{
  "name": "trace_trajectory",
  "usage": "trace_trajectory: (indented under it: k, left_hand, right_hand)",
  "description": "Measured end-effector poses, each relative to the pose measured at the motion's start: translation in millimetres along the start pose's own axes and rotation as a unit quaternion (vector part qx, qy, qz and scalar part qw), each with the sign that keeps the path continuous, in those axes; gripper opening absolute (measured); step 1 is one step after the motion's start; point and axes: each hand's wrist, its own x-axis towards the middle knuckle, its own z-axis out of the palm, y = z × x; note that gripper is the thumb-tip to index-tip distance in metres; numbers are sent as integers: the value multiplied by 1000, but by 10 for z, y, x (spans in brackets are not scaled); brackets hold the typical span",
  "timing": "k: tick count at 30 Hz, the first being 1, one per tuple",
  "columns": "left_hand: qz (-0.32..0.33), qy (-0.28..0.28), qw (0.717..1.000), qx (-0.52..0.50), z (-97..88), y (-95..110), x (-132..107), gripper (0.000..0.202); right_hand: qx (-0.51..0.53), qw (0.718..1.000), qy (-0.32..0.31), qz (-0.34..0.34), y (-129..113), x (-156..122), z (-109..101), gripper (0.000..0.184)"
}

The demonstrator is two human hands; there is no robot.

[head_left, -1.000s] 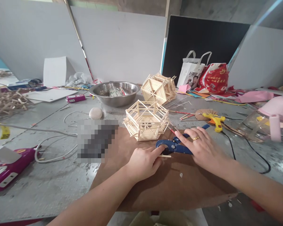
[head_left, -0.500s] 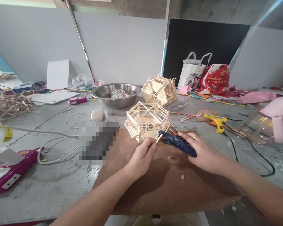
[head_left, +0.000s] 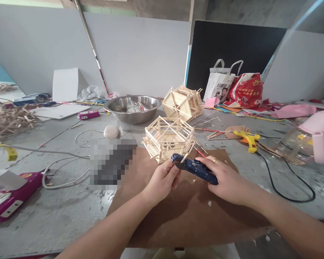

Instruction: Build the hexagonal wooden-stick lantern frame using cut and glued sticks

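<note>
Left hand (head_left: 162,181) pinches a thin wooden stick (head_left: 184,158) in a closed grip, across the head of blue cutters (head_left: 196,168) clasped by the right hand (head_left: 228,180); the cutters have shifted leftward since half a second ago. Just beyond stands a hexagonal stick frame (head_left: 160,145).

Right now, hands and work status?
Left hand: pinching thin pale wooden stick. Right hand: gripping dark-blue cutter, stick at its jaws. Pale wooden-stick hexagonal frame close behind.
</note>
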Motion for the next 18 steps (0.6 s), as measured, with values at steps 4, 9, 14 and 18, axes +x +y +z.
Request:
trace_trajectory:
  k: [4,9,14,18]
  left_hand:
    - [6,8,1000,-6,22,29,2,34]
    - [4,1,1000,-7,14,-18,5,33]
    - [-19,3,1000,-23,19,-2,5,31]
    - [-27,14,999,-36,43,19,0,31]
  right_hand:
    - [26,1000,-3,-9,-5,8,9,59]
    - [33,999,-2,-4,3,13,42,59]
    - [5,1000,3,-2,9,4,64,58]
    - [-5,1000,-3,-1,-14,0,85,55]
